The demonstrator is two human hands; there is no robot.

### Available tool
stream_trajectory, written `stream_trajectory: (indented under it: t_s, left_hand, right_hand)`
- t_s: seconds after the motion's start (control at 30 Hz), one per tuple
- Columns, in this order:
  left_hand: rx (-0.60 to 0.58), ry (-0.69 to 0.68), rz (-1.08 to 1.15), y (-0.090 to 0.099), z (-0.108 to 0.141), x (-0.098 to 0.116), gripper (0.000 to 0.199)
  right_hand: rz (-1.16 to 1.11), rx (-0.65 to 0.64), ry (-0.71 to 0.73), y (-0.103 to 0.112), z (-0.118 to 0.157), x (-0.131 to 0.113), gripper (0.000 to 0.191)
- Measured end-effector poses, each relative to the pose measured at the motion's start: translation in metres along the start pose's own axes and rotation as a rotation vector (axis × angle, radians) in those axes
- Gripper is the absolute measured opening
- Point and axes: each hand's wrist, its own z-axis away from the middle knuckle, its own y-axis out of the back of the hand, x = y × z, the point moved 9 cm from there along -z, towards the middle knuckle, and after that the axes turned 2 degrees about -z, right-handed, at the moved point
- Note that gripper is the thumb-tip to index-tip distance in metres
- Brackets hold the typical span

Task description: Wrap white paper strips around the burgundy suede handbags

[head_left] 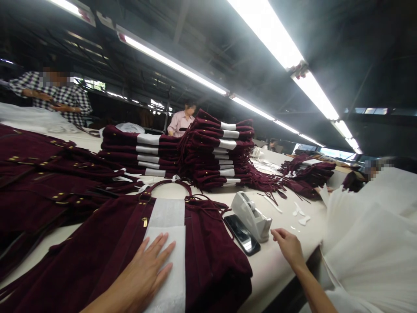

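- Our left hand (148,267) lies flat, fingers spread and gripping nothing, on a smooth white paper strip (167,217) across the maroon bag (107,230).
- Our right hand (288,247) curls its fingers just beside the tape dispenser (252,216); we cannot tell whether they pinch tape.
- The bag lies directly before us on the pale table (283,217), soft and matte, with a rounded handle (172,182).
- A glossy black phone (243,234) sits beside the dispenser.
- Beyond, we see stacked bags (203,152), thin fanned white sheets (374,226) and long tube lights (172,63) beneath a dark ceiling (202,26).
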Motion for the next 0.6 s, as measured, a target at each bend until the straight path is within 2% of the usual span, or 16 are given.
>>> stream_trajectory:
  t_s: [0.13, 0.23, 0.3, 0.37, 0.4, 0.53, 0.6]
  left_hand:
    - [-0.081, 0.069, 0.02, 0.004, 0.003, 0.003, 0.055]
    - [-0.119, 0.112, 0.073, 0.01, 0.007, 0.007, 0.055]
    - [-0.109, 0.119, 0.108, 0.011, 0.008, 0.008, 0.055]
    - [-0.078, 0.114, 0.138, 0.01, 0.008, 0.007, 0.055]
    - [-0.063, 0.109, 0.147, 0.008, 0.008, 0.005, 0.055]
    - [-0.031, 0.084, 0.148, 0.002, 0.01, 0.003, 0.057]
    - [-0.017, 0.076, 0.149, 0.002, 0.011, 0.003, 0.058]
  right_hand:
    - [0.075, 0.09, -0.087, 0.007, 0.011, 0.008, 0.033]
    - [-0.106, 0.125, -0.148, 0.011, 0.02, -0.014, 0.04]
    - [-0.397, 0.085, -0.134, 0.003, 0.028, -0.051, 0.05]
    - [-0.658, -0.048, -0.113, -0.017, 0.042, -0.105, 0.058]
    - [-0.717, -0.133, -0.114, -0.031, 0.053, -0.134, 0.058]
    - [-0.746, -0.586, -0.047, -0.108, 0.108, -0.241, 0.046]
    - [-0.747, -0.688, -0.058, -0.148, 0.126, -0.267, 0.034]
